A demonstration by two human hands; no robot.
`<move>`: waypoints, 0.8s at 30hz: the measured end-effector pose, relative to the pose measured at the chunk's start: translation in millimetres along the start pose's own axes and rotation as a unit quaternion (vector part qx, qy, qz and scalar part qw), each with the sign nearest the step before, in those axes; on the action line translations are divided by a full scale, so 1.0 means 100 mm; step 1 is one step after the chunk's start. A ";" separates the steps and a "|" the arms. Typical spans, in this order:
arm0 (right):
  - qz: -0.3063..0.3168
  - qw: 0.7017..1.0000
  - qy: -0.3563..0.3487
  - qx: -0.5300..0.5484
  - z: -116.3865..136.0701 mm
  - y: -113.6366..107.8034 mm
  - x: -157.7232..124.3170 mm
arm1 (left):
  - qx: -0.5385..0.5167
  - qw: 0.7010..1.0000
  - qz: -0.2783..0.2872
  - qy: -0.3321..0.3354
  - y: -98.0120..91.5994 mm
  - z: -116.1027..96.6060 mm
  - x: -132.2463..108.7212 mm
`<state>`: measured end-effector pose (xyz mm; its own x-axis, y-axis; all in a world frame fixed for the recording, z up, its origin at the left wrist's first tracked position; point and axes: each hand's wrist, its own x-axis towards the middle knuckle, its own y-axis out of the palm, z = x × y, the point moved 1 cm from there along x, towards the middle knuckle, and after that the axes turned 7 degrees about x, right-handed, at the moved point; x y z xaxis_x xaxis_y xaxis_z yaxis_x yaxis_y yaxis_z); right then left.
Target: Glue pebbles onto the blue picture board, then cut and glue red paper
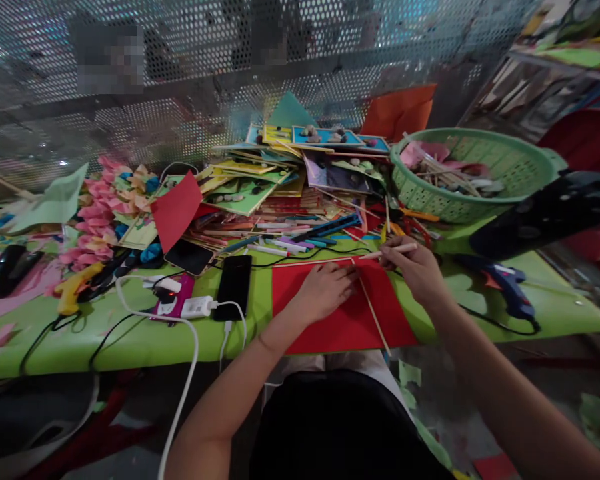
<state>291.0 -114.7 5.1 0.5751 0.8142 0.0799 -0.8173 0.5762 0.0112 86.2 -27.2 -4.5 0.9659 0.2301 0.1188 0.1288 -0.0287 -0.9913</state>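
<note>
A sheet of red paper [305,327] lies on the green-covered table in front of me. My left hand [327,288] rests flat on it, fingers stretched toward the thin wooden stick [373,303] that runs down the sheet. Another thin stick [305,262] lies along the sheet's far edge. Between the fingers of my right hand [415,267] is a pale pink marker [393,250], its tip pointing left near the sheet's top edge, where the sticks meet. Whether the tip touches the paper I cannot tell.
A blue glue gun [505,283] lies at right, below a green basket [520,163] of sticks. Piled cards [250,193] and loose markers [280,243] cover the back. To the left are a phone [234,287], a cabled power strip [180,297] and a yellow glue gun [77,290].
</note>
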 end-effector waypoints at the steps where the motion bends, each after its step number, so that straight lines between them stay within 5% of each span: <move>1: 0.003 1.000 -0.002 -0.008 -0.02 0.01 0.01 | -0.004 1.000 0.000 -0.002 0.00 0.00 0.00; 24: 0.032 0.994 -0.043 -0.094 -0.14 0.10 0.10 | -0.034 0.999 -0.011 -0.009 -0.01 0.01 -0.03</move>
<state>289.1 -100.0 -7.8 0.5107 0.8447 0.1604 -0.8258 0.5338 -0.1821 83.4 -27.0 -3.6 0.9584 0.2496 0.1384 0.1651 -0.0894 -0.9822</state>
